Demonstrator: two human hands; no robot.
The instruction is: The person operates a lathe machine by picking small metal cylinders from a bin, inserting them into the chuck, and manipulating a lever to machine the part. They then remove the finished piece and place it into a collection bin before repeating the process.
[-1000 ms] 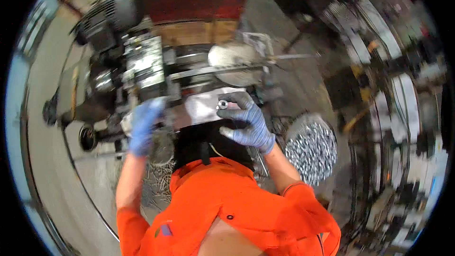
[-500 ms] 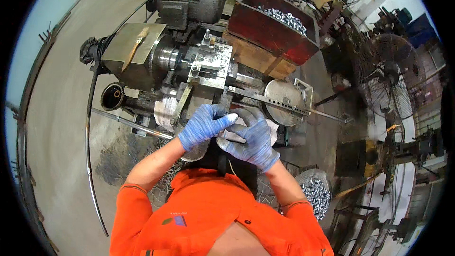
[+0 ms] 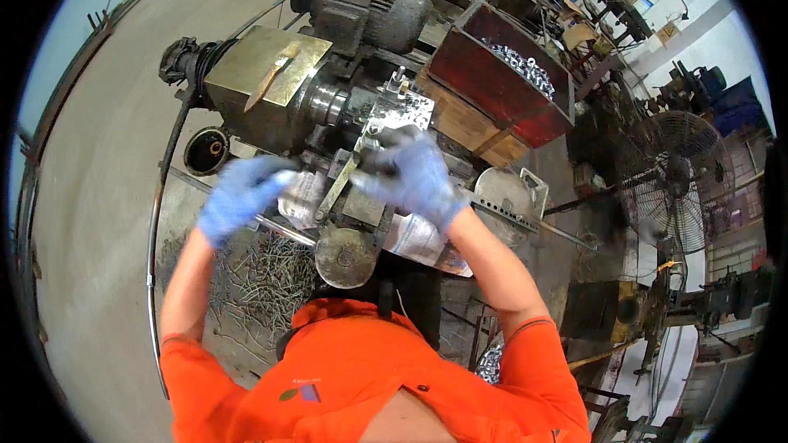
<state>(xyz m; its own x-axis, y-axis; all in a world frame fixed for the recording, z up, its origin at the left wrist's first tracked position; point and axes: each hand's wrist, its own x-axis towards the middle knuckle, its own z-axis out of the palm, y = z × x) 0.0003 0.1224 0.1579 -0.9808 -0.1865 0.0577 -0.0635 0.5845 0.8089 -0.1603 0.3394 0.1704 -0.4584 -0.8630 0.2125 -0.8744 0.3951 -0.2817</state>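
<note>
Head view: right hand over machine, likely a machine-tending step; left hand loosely bent, both grasps too blurred to tell; next move needs careful finger placement.

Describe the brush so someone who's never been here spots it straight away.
Find the big, dark, ribbed motor left of the red bin. Just below and left of it is a boxy housing with a flat, yellowish metal top. The brush lies slanted on that top, its slim wooden handle setting it apart from the metal parts around it.
</note>
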